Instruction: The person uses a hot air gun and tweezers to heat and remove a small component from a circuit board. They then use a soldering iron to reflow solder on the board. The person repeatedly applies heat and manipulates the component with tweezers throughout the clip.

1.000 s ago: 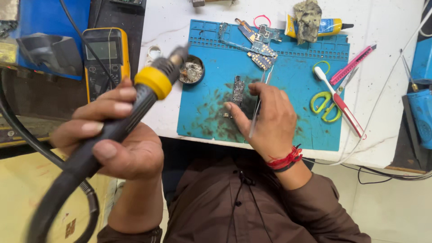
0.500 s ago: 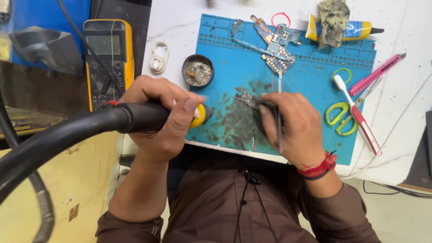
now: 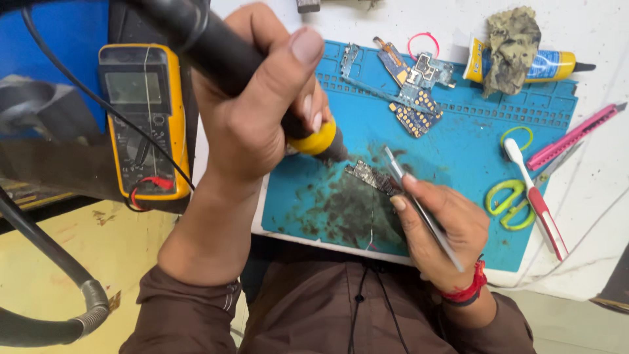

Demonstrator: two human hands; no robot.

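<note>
My left hand (image 3: 252,121) grips the black handle of a hot-air tool (image 3: 226,56) with a yellow collar (image 3: 316,141), its nozzle pointing down at a small circuit board (image 3: 368,177) on the blue work mat (image 3: 452,151). My right hand (image 3: 436,226) holds metal tweezers (image 3: 419,206) whose tips rest at the board's right end, fingertips pressing beside it. A thick black hose (image 3: 46,288) runs from the tool off the lower left.
A yellow multimeter (image 3: 143,118) lies left of the mat. Other circuit boards (image 3: 413,88) sit at the mat's top. A glue tube with a dirty rag (image 3: 514,49), a pink cutter (image 3: 570,136), green-handled scissors (image 3: 511,200) and a toothbrush (image 3: 534,196) lie to the right.
My left hand swung the hot-air tool from the left over the mat and lowered its nozzle to the board. My right hand stays at the board with the tweezers.
</note>
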